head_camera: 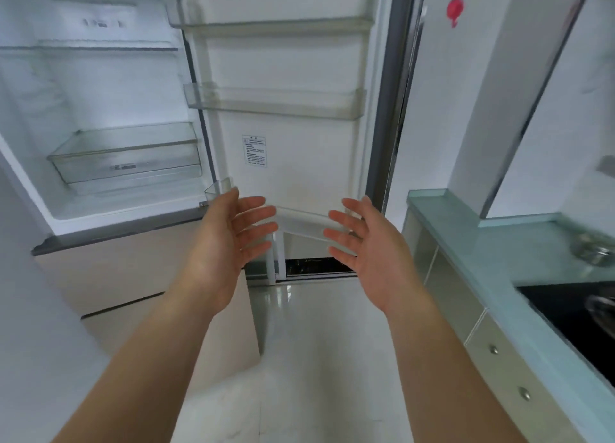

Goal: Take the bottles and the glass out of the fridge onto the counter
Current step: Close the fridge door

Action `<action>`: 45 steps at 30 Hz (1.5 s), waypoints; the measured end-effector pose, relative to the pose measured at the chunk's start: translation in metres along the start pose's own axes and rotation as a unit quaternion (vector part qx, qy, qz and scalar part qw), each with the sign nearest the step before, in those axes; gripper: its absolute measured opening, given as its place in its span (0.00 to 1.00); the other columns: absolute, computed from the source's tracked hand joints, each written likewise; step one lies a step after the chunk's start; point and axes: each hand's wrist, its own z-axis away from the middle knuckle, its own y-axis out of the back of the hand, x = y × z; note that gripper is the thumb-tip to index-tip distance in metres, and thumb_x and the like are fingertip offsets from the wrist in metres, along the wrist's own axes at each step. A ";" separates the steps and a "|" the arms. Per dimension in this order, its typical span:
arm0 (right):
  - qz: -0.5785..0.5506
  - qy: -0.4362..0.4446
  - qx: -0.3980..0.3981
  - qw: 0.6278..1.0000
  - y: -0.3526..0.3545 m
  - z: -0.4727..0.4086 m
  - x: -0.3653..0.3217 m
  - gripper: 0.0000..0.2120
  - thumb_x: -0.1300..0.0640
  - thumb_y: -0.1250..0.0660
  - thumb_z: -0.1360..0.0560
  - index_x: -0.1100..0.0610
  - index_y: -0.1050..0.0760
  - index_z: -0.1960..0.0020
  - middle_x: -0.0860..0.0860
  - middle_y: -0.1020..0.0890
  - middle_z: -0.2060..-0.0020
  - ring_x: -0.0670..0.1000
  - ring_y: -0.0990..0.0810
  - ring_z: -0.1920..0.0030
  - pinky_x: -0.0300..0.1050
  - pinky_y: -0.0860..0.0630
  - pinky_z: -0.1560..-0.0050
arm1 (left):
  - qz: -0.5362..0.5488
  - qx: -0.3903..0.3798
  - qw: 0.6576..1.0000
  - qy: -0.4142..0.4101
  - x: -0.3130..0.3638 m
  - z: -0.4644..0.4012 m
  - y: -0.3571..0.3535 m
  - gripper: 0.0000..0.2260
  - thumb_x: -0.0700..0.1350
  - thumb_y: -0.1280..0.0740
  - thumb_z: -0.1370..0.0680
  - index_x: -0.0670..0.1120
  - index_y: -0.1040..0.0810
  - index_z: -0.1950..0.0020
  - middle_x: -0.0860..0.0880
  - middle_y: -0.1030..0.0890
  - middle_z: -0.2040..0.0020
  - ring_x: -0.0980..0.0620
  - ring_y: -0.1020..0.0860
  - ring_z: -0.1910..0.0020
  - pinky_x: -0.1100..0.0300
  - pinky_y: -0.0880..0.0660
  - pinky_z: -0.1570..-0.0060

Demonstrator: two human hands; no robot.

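The fridge (100,116) stands open at the left, its white door (286,69) swung wide in front of me. No bottle or glass shows on its shelves or in the door's clear bins (276,103). My left hand (229,242) and my right hand (362,246) are both held out with palms facing each other and fingers apart, holding nothing. They hover on either side of the lowest door bin (303,222). The pale green counter (499,242) runs along the right.
A clear drawer (126,159) sits low in the fridge. On the counter, at the far right, lie a metal bowl (595,252) and a black hob (572,312). Cabinet fronts with round knobs (492,349) line the right. A red sticker (455,9) marks the wall.
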 end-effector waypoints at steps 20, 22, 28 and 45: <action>0.026 0.134 0.017 0.991 0.123 -0.210 -0.068 0.22 0.47 0.37 0.16 0.44 0.30 0.23 0.44 0.23 0.28 0.47 0.25 0.28 0.56 0.31 0.23 | -0.768 -0.205 0.343 -0.500 0.023 -0.209 -0.290 0.28 0.51 0.42 0.21 0.42 0.32 0.22 0.38 0.30 0.23 0.37 0.34 0.23 0.41 0.37 0.23; 0.077 0.149 0.004 0.986 0.118 -0.232 -0.064 0.26 0.47 0.36 0.17 0.41 0.34 0.21 0.41 0.28 0.23 0.45 0.31 0.23 0.57 0.35 0.21 | -0.862 -0.161 0.205 -0.436 0.033 -0.227 -0.302 0.34 0.55 0.43 0.19 0.46 0.48 0.16 0.40 0.49 0.15 0.40 0.53 0.16 0.41 0.53 0.19; 0.218 0.206 -0.036 0.953 0.098 -0.272 -0.047 0.21 0.57 0.35 0.17 0.48 0.36 0.27 0.42 0.23 0.36 0.43 0.21 0.38 0.35 0.24 0.40 | -0.918 -0.086 0.061 -0.383 0.037 -0.248 -0.310 0.40 0.65 0.46 0.23 0.47 0.51 0.16 0.41 0.52 0.15 0.39 0.57 0.16 0.37 0.62 0.21; 0.244 0.320 0.012 0.915 0.045 -0.178 -0.047 0.30 0.44 0.35 0.17 0.48 0.37 0.18 0.46 0.30 0.21 0.46 0.32 0.21 0.54 0.32 0.21 | -0.880 -0.112 0.083 -0.455 0.065 -0.126 -0.174 0.36 0.59 0.46 0.20 0.47 0.52 0.16 0.41 0.54 0.15 0.41 0.60 0.16 0.37 0.66 0.22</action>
